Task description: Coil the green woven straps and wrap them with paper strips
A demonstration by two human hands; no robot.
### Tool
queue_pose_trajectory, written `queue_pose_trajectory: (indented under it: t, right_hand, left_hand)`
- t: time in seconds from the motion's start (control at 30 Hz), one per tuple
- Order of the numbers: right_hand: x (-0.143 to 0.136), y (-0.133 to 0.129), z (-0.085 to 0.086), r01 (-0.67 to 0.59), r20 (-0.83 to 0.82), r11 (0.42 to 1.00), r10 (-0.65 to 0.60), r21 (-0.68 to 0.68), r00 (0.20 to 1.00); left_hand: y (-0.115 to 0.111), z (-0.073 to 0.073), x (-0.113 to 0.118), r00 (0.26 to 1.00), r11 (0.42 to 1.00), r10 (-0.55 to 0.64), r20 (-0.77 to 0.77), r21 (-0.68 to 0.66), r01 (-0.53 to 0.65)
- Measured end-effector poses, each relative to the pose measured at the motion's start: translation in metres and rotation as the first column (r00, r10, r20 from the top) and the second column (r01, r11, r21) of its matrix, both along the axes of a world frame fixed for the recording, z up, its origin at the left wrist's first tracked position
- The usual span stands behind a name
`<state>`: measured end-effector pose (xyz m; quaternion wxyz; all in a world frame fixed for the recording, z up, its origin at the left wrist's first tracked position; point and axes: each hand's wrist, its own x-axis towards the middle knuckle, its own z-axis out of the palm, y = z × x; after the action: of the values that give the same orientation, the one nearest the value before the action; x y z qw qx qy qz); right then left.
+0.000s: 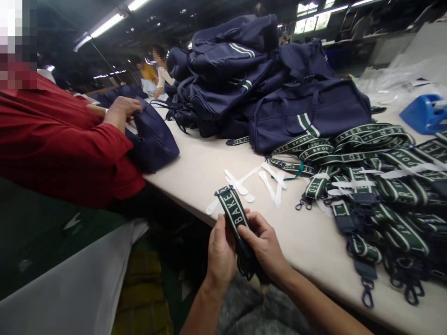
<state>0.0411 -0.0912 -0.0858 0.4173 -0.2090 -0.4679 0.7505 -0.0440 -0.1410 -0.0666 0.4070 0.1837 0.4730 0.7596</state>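
A green-and-white lettered bag strap (234, 210) is folded into a bundle between my two hands, just off the table's front edge. My left hand (221, 251) closes on its left side. My right hand (263, 244) grips it from the right, thumb lying across the webbing. A dark buckle sits at the strap's upper end, and its lower part hangs in shadow below my fingers. Just beyond it, several white plastic ties (237, 182) lie scattered on the pale table (195, 160).
Many more straps with metal hooks (394, 200) are heaped at the right. Navy duffel bags (223, 83) are piled behind. A blue tape dispenser-like object (424, 114) stands far right. At left, a person in a red top (70, 135) handles a navy bag (155, 135).
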Motion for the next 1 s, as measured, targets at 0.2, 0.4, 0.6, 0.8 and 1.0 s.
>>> queue_pose_trajectory:
  t: [0.2,0.4,0.6,0.8,1.0]
  right_hand:
    - [-0.021,-0.002,-0.01,0.048,-0.071,0.989,-0.058,-0.142,0.996]
    - [-0.021,-0.008,-0.017,0.135,0.257,0.965,-0.193,0.227,0.947]
    - [-0.018,-0.019,-0.029,0.066,0.472,0.942,-0.224,0.328,0.853]
    - [-0.006,-0.02,-0.037,-0.134,0.43,0.86,-0.106,0.492,0.897]
    - [0.0,0.058,-0.018,-0.138,0.543,0.89,-0.137,0.435,0.829]
  left_hand:
    - [-0.006,-0.031,0.009,0.958,0.994,-0.023,-0.286,-0.109,-0.009]
    - [0.001,-0.038,0.0,0.944,0.967,-0.015,-0.33,-0.245,-0.071]
    - [-0.001,-0.048,-0.007,0.975,0.968,-0.104,-0.196,-0.246,0.054]
    - [-0.005,-0.054,-0.021,0.996,0.976,0.037,0.082,-0.217,-0.018]
    - [-0.04,-0.065,-0.066,0.963,0.913,0.264,-0.046,-0.31,-0.265]
